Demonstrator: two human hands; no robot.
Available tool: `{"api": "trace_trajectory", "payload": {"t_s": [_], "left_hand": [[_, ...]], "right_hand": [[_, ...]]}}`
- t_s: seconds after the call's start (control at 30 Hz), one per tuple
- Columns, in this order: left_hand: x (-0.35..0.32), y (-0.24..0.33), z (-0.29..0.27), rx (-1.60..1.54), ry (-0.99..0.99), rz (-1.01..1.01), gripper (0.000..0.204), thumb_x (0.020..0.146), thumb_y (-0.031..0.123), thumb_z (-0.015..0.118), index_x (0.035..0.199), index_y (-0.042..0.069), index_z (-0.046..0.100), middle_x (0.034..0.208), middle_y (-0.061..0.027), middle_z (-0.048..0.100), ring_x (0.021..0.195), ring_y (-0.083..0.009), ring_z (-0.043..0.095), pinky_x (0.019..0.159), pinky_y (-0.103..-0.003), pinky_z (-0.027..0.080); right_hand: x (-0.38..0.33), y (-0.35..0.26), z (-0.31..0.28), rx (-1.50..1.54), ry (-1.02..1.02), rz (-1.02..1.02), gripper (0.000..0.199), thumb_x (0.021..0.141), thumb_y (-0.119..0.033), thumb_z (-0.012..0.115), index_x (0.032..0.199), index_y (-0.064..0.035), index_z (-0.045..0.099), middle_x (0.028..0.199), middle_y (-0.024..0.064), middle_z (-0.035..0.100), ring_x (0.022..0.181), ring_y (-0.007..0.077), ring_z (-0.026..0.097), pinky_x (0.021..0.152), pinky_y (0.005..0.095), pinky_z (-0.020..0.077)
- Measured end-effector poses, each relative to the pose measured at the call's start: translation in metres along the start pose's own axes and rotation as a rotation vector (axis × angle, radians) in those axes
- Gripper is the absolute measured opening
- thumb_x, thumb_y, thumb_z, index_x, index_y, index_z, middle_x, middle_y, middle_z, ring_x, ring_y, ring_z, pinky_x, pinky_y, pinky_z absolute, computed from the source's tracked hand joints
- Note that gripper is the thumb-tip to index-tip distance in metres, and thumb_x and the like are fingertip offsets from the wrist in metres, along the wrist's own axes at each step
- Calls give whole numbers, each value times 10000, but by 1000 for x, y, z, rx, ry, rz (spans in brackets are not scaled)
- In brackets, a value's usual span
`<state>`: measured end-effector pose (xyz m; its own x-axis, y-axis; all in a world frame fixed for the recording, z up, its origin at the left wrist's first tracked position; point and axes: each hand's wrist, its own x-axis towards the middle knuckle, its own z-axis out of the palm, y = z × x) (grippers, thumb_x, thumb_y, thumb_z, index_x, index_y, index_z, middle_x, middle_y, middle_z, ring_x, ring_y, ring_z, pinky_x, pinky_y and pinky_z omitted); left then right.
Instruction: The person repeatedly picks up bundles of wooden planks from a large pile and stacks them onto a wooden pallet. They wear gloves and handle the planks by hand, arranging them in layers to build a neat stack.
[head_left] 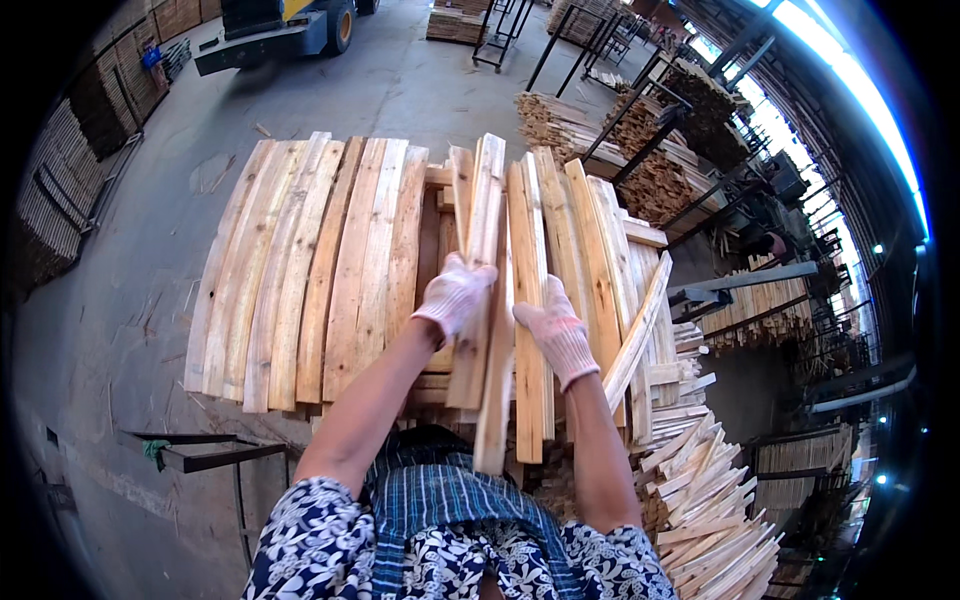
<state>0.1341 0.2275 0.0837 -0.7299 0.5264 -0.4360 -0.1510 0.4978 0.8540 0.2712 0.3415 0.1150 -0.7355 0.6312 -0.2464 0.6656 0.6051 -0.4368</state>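
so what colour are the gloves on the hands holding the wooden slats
White knit gloves, slightly pinkish, on the left hand and right hand gripping pale wooden slats; the head view shows them.

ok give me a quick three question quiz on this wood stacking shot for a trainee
1. True or false: both hands wear white knit gloves.
2. Which hand has its grip on the tilted pale wooden slat raised above the stack? A left hand B right hand C neither
3. Fill in: the flat row of pale wooden boards lies to the person's ____ of the hands.

Key
1. True.
2. A. The left hand holds that slat; the right hand rests on the upright-edged slats beside it.
3. Left.
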Motion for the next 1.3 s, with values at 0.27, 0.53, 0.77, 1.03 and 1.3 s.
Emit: {"api": "trace_trajectory", "payload": {"t_s": [0.27,0.53,0.77,1.03,1.3], "left_hand": [[-13,-1,16,621,229,265,855,840,394,659,1528,129,225,1314,-296,422,1149,-458,522,979,-501,450],[-1,-15,10,678,311,316,673,883,357,607,1471,177,334,1263,-287,466,1059,-468,550,832,-568,501],[-27,1,-29,327,375,550,521,919,254,582,1387,68,451,1084,-256,572,948,-376,625,807,-460,518],[-44,-72,-134,1093,604,363,491,886,209,582,1361,139,480,1211,-206,515,993,-403,548,782,-523,510],[-31,-95,-129,1051,729,474,460,863,211,596,1312,146,524,1173,-219,527,995,-423,539,836,-542,474]], "right_hand": [[-4,-8,42,70,-22,203,940,882,-325,641,1546,-137,2,1317,338,380,1103,483,568,952,489,481],[2,-48,30,18,-139,189,1028,858,-342,677,1546,-174,-69,1341,304,436,1197,461,530,993,505,452],[8,-61,21,9,-128,211,1097,777,-243,746,1553,-196,-29,1385,287,398,1245,432,506,1027,504,440],[70,-25,39,-48,-9,31,854,910,-424,586,1556,-246,56,1408,319,376,1229,493,499,1012,543,416],[52,-106,90,-132,41,40,820,930,-480,559,1541,-160,115,1341,368,441,1173,486,541,1023,476,421]]}}
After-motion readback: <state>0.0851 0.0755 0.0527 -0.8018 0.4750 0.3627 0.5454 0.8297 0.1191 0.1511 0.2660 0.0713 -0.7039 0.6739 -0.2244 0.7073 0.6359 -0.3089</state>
